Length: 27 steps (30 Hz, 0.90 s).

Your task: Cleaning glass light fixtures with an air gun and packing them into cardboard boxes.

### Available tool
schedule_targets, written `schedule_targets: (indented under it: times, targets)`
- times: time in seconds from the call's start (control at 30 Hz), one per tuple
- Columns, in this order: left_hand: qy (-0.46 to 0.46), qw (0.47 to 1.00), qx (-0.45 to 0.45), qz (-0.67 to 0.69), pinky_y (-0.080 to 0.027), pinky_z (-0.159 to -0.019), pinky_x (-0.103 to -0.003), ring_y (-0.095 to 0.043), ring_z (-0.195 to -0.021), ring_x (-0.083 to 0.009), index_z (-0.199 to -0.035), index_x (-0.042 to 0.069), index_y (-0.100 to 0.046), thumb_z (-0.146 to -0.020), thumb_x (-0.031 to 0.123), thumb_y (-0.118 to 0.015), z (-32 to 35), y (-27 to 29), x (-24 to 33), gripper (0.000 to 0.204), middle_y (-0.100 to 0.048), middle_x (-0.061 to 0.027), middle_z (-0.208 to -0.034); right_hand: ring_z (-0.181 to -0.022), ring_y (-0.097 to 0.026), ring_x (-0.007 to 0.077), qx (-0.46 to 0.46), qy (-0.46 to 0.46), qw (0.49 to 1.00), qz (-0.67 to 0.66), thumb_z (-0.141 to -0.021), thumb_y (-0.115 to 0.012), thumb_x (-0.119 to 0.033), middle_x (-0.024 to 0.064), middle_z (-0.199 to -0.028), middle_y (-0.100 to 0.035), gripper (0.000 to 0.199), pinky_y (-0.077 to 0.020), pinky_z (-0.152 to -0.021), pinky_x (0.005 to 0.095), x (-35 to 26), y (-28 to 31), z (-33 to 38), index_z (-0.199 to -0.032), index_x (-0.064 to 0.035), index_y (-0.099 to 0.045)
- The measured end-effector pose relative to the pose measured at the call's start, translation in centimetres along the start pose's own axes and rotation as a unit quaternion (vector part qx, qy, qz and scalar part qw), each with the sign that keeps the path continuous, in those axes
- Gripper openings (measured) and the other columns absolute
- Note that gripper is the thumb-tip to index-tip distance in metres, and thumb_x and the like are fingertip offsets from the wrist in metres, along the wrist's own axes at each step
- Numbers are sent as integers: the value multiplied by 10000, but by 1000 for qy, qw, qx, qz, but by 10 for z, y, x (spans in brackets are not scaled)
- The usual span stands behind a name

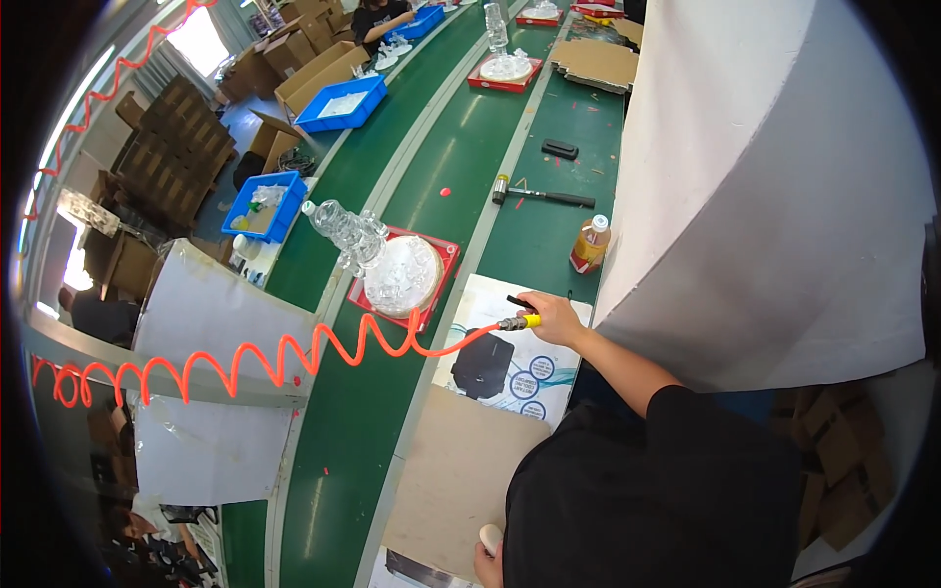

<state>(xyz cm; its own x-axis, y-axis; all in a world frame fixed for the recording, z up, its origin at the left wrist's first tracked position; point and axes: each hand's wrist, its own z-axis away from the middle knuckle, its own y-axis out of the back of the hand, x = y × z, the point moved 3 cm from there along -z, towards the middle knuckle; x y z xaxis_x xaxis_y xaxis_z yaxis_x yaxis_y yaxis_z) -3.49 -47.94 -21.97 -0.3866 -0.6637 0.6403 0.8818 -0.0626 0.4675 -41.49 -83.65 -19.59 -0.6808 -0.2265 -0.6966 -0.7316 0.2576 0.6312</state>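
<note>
My right hand [555, 319] is closed round an air tool [531, 320] with a yellow end and a black part sticking out; my fingers cover the rest, so its exact kind is unclear. A metal coupling joins it to an orange coiled hose [358, 338] stretching off to the left. Beneath this hand lies a printed white cardboard sheet [524, 358] with a dark picture on it. Low in the view, my left hand [488, 566], partly cut off by my black clothing, grips a small cream-coloured rounded piece [490, 536] beside a plain brown cardboard sheet [461, 480].
On the green conveyor [338, 461] stands a red tray [449, 257] with clear plastic parts and a round white piece. A hammer [549, 196], a black block [560, 149] and a drink bottle [590, 245] lie or stand ahead. A white panel [745, 196] borders the right. Across sits another person [377, 22].
</note>
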Motion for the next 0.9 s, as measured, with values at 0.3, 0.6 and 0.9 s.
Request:
schedule_targets:
  times: [0.3, 0.6, 0.9]
  targets:
    - [0, 998, -9, -66, -454, -777, -359, -583, -878, -213, -1112, -20, -546, -851, 211, -656, -18, 2, -21, 366, -625, -142, -981, -754, -623, 343, 55, -7, 998, 27, -838, -658, -169, 149, -868, -644, 224, -485, -629, 394, -1, 16, 15, -997, -20, -607]
    - [15, 991, -11, -131, -473, -658, -338, -597, -755, -175, -1027, -2, -563, -808, 133, -698, -15, 11, -32, 290, -635, -99, -873, -763, -634, 321, 44, -48, 995, 70, -844, -651, -185, 137, -876, -653, 251, -485, -645, 404, -5, 3, 25, -1028, -23, -597]
    - [-6, 982, -32, 187, -492, -696, -319, -612, -794, -181, -1074, -16, -579, -843, 45, -637, -16, 15, 68, 246, -642, -38, -968, -943, -642, 285, -175, -79, 967, -167, -795, -719, -227, 129, -998, -649, 490, -505, -789, 357, -94, -16, 49, -1224, -100, -521]
